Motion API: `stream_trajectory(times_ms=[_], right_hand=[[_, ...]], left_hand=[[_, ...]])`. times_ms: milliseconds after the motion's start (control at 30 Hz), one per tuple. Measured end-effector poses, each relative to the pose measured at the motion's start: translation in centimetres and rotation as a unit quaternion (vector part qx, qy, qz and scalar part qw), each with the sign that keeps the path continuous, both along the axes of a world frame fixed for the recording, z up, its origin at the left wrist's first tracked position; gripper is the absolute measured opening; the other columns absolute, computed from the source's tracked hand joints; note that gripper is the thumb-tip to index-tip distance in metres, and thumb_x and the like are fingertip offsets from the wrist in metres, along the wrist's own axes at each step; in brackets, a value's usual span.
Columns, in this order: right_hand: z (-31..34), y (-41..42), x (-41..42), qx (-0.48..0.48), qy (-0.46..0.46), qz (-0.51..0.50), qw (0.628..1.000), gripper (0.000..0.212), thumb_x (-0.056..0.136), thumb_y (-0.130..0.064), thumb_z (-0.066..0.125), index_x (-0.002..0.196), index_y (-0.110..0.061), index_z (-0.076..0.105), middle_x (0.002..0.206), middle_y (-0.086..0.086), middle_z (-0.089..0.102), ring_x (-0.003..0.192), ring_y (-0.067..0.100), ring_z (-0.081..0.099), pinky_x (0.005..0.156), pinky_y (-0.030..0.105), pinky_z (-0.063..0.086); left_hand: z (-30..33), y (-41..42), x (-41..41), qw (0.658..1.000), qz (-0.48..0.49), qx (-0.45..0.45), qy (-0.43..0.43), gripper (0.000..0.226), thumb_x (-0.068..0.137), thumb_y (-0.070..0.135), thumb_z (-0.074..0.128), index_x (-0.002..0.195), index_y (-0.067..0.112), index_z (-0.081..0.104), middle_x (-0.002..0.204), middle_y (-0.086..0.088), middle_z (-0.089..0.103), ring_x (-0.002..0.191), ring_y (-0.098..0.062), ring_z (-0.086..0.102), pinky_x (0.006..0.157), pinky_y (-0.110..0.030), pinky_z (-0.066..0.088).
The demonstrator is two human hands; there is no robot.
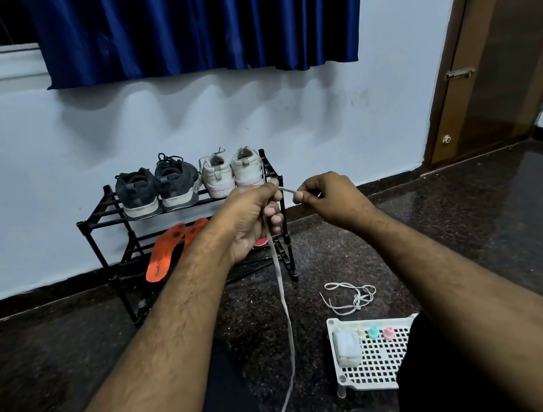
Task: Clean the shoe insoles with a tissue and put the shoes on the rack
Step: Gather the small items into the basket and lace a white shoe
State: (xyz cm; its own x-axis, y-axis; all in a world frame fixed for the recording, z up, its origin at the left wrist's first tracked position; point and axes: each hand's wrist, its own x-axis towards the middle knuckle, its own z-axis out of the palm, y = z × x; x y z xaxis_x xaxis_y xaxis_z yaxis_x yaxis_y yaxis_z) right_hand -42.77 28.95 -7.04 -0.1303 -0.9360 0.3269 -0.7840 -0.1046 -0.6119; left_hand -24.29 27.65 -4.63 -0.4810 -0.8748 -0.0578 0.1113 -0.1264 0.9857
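Left hand: your left hand is raised at frame centre with its fingers curled round a pale shoelace, which hangs down toward the bottom edge.
Right hand: your right hand, just right of the left, pinches the lace's upper end between thumb and forefinger.
Rack: the black shoe rack stands against the wall above centre; your left hand hides part of its right side.
Shoes: a dark pair and a white pair sit on the top shelf, heels toward you.
Insoles: two orange insoles lie on the lower shelf; your left forearm covers the right one's lower part.
Second lace: a loose lace lies on the floor at lower right.
Tray: a white grid tray at lower right is partly cut off by your leg.
Writing: the dark marks on the left insole are too small to read.
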Motion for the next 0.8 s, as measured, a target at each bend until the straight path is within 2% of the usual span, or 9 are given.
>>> stream_trajectory(times_ms=[67, 167, 267, 333, 400, 500, 600, 667, 800], right_hand=[[-0.1, 0.1, 0.1, -0.001, -0.012, -0.015, 1.000, 0.022, 0.096, -0.037, 0.063, 0.086, -0.020, 0.073, 0.075, -0.003, 0.070, 0.070, 0.012, 0.062, 0.062, 0.023, 0.044], [-0.2, 0.6, 1.2, 0.008, -0.057, 0.010, 0.998, 0.024, 0.096, -0.030, 0.062, 0.074, -0.019, 0.067, 0.065, -0.004, 0.066, 0.059, 0.008, 0.056, 0.059, 0.023, 0.044], [-0.2, 1.7, 2.3, 0.113, -0.201, 0.145, 0.962, 0.015, 0.093, -0.007, 0.063, 0.083, -0.016, 0.070, 0.075, 0.002, 0.074, 0.062, 0.008, 0.060, 0.058, 0.023, 0.045], [-0.1, 2.1, 2.8, 0.170, -0.232, 0.222, 0.932, 0.009, 0.096, -0.008, 0.062, 0.099, -0.009, 0.071, 0.089, 0.010, 0.076, 0.065, 0.009, 0.057, 0.054, 0.020, 0.041], [0.2, 2.1, 2.9, 0.160, -0.252, 0.227, 0.927, 0.016, 0.100, -0.009, 0.059, 0.108, -0.002, 0.070, 0.090, 0.010, 0.075, 0.065, 0.004, 0.059, 0.054, 0.018, 0.040], [0.5, 2.1, 2.5, 0.128, -0.272, 0.204, 0.932, 0.018, 0.101, -0.010, 0.056, 0.107, -0.005, 0.072, 0.086, 0.006, 0.072, 0.070, 0.006, 0.064, 0.058, 0.018, 0.042], [0.7, 2.4, 2.5, 0.134, -0.308, 0.212, 0.918, 0.015, 0.102, -0.008, 0.052, 0.107, -0.006, 0.066, 0.081, 0.004, 0.070, 0.073, 0.010, 0.068, 0.066, 0.023, 0.045], [0.9, 2.5, 2.8, 0.139, -0.357, 0.219, 0.897, 0.017, 0.103, -0.008, 0.050, 0.114, -0.005, 0.063, 0.084, 0.005, 0.073, 0.080, 0.016, 0.073, 0.069, 0.024, 0.051], [1.8, 3.0, 3.6, 0.116, -0.442, 0.237, 0.857, 0.016, 0.104, -0.015, 0.051, 0.105, -0.020, 0.066, 0.077, -0.004, 0.073, 0.068, 0.007, 0.070, 0.067, 0.024, 0.054]], left_hand=[[0.3, 0.8, 0.2, 0.998, -0.059, 0.011, -0.007, 0.029, 0.104, 0.028, 0.052, 0.083, 0.010, 0.059, 0.051, 0.001, 0.050, 0.053, -0.016, 0.060, 0.062, -0.032, 0.056], [0.2, 1.4, 0.0, 0.993, -0.118, -0.012, -0.021, 0.031, 0.102, 0.029, 0.054, 0.086, 0.005, 0.066, 0.063, -0.008, 0.066, 0.070, -0.020, 0.071, 0.079, -0.035, 0.059], [0.3, 1.0, -0.3, 0.997, -0.049, -0.040, 0.054, 0.030, 0.100, 0.025, 0.058, 0.107, -0.003, 0.068, 0.094, -0.017, 0.076, 0.084, -0.024, 0.075, 0.086, -0.038, 0.058], [0.4, 0.4, -0.1, 0.994, 0.018, -0.043, 0.099, 0.032, 0.100, 0.020, 0.058, 0.115, -0.007, 0.065, 0.105, -0.020, 0.075, 0.094, -0.027, 0.075, 0.086, -0.037, 0.060], [0.4, 0.1, 0.2, 0.991, 0.064, -0.059, 0.104, 0.032, 0.099, 0.017, 0.060, 0.118, -0.009, 0.065, 0.110, -0.021, 0.073, 0.102, -0.026, 0.073, 0.080, -0.031, 0.062], [0.2, 0.0, 0.3, 0.983, 0.116, -0.135, 0.042, 0.026, 0.100, 0.018, 0.061, 0.109, -0.004, 0.071, 0.109, -0.021, 0.073, 0.094, -0.024, 0.071, 0.069, -0.025, 0.059], [-0.3, -0.1, -0.1, 0.946, 0.120, -0.288, -0.083, 0.024, 0.101, 0.026, 0.058, 0.094, 0.011, 0.076, 0.090, -0.010, 0.076, 0.078, -0.020, 0.069, 0.070, -0.036, 0.059], [-0.5, 0.0, -0.5, 0.923, 0.107, -0.344, -0.134, 0.027, 0.099, 0.033, 0.054, 0.090, 0.017, 0.075, 0.083, -0.001, 0.076, 0.077, -0.022, 0.072, 0.075, -0.045, 0.060], [-0.2, 0.7, -0.9, 0.906, 0.123, -0.389, -0.108, 0.028, 0.100, 0.031, 0.052, 0.095, 0.013, 0.073, 0.089, 0.003, 0.076, 0.086, -0.016, 0.073, 0.081, -0.045, 0.059]])
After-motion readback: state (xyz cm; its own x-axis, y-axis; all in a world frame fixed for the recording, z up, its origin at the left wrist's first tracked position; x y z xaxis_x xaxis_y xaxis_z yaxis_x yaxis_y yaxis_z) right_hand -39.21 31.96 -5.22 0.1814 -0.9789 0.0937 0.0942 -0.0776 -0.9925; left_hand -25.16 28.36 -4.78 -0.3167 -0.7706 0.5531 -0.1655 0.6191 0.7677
